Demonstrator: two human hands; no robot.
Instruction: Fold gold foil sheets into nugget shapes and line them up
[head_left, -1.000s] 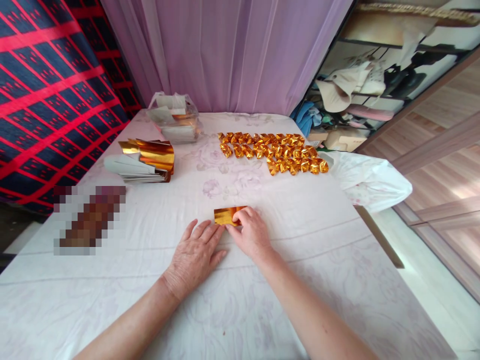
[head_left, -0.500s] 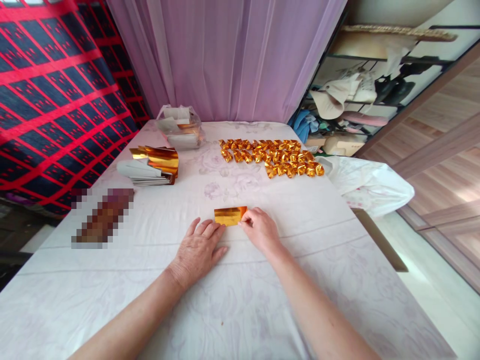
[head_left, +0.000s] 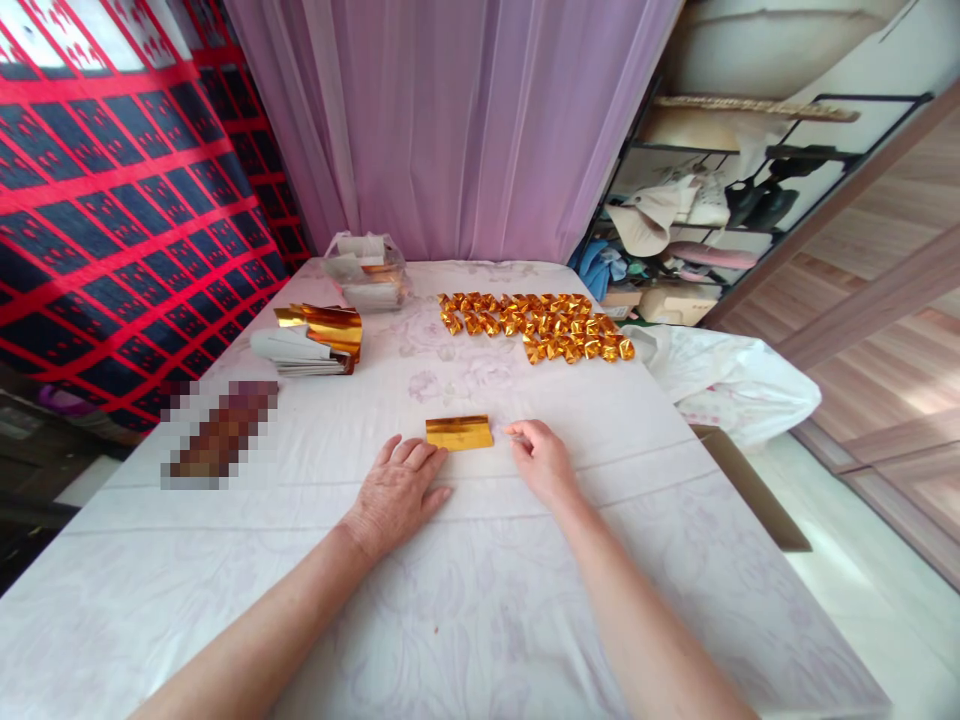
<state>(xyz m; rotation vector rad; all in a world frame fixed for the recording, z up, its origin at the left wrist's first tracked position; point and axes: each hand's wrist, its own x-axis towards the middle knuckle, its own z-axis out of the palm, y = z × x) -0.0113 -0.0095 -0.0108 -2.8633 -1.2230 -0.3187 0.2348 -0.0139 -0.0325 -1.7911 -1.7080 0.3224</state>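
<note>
A gold strip lies flat on the cloth-covered table, a darker band running along its far edge, in the view I follow remotely from the head camera. Taking the strip as the centre of the dial, with 12 straight ahead, the left hand rests palm down at 8 o'clock, fingertips at the strip's near left corner; its grip is apart, clamped on nothing. At 3 o'clock, just clear of the strip's right end, the right hand curls its fingers inward; I see nothing in its grip and cannot tell whether thumb and fingertips meet. At 1 o'clock, faceted gold pieces stand in three rows, the nearest the shortest, finished as I judge them. The strip looks to me at an early stage, flat, with none of their shape. Plenty appears left: at 10 o'clock sits a stack of gold and grey-white sheets, and toward 11, farther off, a clear bag holds more paper. How many sheets, I cannot tell.
</note>
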